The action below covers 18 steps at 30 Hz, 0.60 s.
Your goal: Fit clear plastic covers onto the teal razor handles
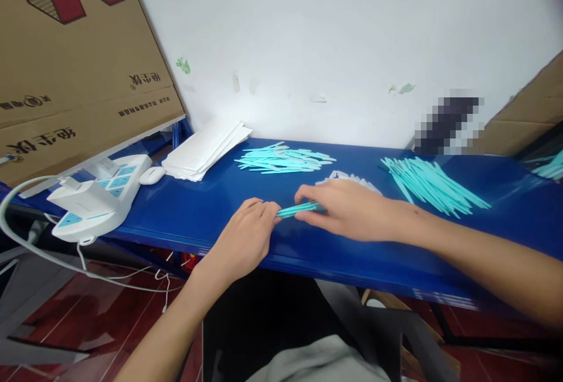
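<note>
A small bundle of thin turquoise sticks (290, 211) stretches between my two hands, just above the front part of the blue table. My left hand (253, 232) is closed around its left end. The thumb and fingers of my right hand (336, 205) pinch the right end. Behind my right hand, partly covered by it, lies a little heap of clear, whitish pieces (352, 178). A loose pile of turquoise sticks (281, 159) is spread beyond my hands. To the right, another pile of turquoise sticks (433, 185) lies more neatly side by side.
White paper sheets or envelopes (204, 150) are stacked at the back left. A white power strip (125, 185) with plugged-in adapters and a cable sits on the left, beside a small white case (152, 175). A large cardboard box (88, 77) stands at left; a white wall (308, 47) bounds the table.
</note>
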Available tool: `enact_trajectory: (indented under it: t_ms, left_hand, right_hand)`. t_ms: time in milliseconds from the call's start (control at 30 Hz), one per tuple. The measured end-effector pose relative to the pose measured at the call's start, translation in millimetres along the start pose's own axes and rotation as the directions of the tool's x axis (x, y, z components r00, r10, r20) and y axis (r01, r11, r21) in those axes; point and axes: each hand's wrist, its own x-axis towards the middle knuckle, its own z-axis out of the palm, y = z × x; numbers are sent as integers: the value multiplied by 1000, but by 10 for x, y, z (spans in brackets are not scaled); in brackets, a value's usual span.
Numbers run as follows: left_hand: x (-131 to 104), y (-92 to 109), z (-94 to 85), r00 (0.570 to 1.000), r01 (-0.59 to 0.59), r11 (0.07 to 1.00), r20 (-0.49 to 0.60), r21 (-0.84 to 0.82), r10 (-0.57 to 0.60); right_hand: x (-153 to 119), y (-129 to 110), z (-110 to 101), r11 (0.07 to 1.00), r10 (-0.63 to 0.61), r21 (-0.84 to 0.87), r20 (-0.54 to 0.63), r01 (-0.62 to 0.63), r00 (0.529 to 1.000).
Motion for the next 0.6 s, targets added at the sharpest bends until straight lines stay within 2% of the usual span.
enact_trajectory:
  t_ms: [100, 167, 267, 400, 533, 600]
  left_hand:
    - [-12, -8, 21, 998, 50, 962, -16, -270, -56]
    - [-6, 8, 15, 998, 47, 913, -15, -405, -58]
    - [15, 59, -26, 998, 54, 862, 17, -505, -52]
    - [28, 147, -71, 992, 115, 776, 116, -620, -54]
    - [27, 179, -21, 979, 199, 594, 189, -779, -81]
    - [31, 155, 17, 978, 207, 497, 181, -843, -100]
  right_hand:
    - [-24, 32, -101, 961, 27, 276, -125, 9, 992]
    - [-21, 20, -114, 930, 40, 363, -241, 52, 970]
    - [8, -25, -89, 935, -34, 312, -393, 168, 919]
    - [74, -123, -36, 932, -199, 179, -472, 315, 859]
    - [180, -242, -15, 925, -271, 49, -606, 376, 747]
    - [237, -271, -25, 918, -260, 56, -660, 392, 704]
